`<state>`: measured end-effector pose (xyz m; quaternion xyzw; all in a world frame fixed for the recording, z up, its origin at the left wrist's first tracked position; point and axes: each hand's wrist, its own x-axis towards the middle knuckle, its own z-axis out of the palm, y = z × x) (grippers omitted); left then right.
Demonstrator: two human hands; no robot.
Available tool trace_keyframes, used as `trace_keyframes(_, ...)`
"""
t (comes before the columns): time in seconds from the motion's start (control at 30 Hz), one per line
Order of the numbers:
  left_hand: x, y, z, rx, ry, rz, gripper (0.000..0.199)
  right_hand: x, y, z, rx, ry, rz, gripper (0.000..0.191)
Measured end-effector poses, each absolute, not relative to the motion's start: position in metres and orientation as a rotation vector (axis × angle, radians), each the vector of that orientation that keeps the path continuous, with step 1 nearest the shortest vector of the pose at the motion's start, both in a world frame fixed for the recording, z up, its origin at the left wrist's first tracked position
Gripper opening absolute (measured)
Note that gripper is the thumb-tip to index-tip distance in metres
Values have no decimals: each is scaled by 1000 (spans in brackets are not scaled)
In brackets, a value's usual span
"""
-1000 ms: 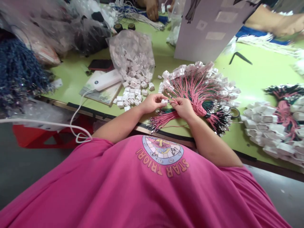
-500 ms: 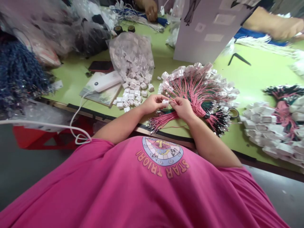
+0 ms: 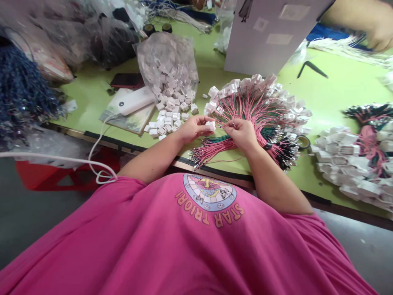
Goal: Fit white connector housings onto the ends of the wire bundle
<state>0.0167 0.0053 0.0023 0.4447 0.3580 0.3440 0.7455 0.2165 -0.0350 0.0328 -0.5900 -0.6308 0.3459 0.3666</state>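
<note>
Between its fingertips my left hand point(image 3: 196, 128) pinches a white plastic connector housing point(image 3: 210, 125). Just to the right, my right hand point(image 3: 241, 132) is closed on a thin wire point(image 3: 221, 125) whose end points toward the housing. Whether the wire tip touches the housing is too small to tell. Under and beyond my right hand fans a bundle of pink and green wires point(image 3: 245, 107), tied near its base. Many of its far ends carry white housings point(image 3: 256, 82); the near-left ends point(image 3: 204, 153) show bare metal terminals.
Loose white housings point(image 3: 167, 119) spill from a clear plastic bag point(image 3: 168, 61) at left. A white power bank point(image 3: 136, 102) with a cable lies on a booklet point(image 3: 107, 112). Another finished-looking bundle point(image 3: 346, 155) is at right. A co-worker's arm point(image 3: 359, 24) reaches in behind a grey panel point(image 3: 264, 37).
My right hand has shifted slightly to the right, so the gap between my hands has widened. The housing in my left hand shows more clearly. The co-worker's hand at upper right has moved.
</note>
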Motion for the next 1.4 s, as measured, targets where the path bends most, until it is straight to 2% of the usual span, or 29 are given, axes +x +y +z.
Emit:
trace_keyframes(0.2,19,3,4,1024,826,751,42,213,-37,37,-1569,-1564,968,22)
trace_keyframes(0.47,21,2,-2,1156,833,800,51,207,-37,37,-1625,-1713,957,28)
trace_keyframes(0.8,23,0,-8,1684,957,932,37,201,-35,19,-1577,-1771,973,23)
trace_keyframes(0.97,25,2,-10,1703,966,933,38,199,-30,15,-1576,-1823,955,27)
trace_keyframes(1.07,24,4,3,1731,1020,881,36,204,-31,18,-1577,-1823,849,27)
trace_keyframes(1.23,21,19,33,1934,1179,830,29,210,-43,26,-1399,-2041,360,33)
trace_keyframes(1.4,29,54,34,1966,1078,856,26,195,-44,17,-1556,-2454,389,34)
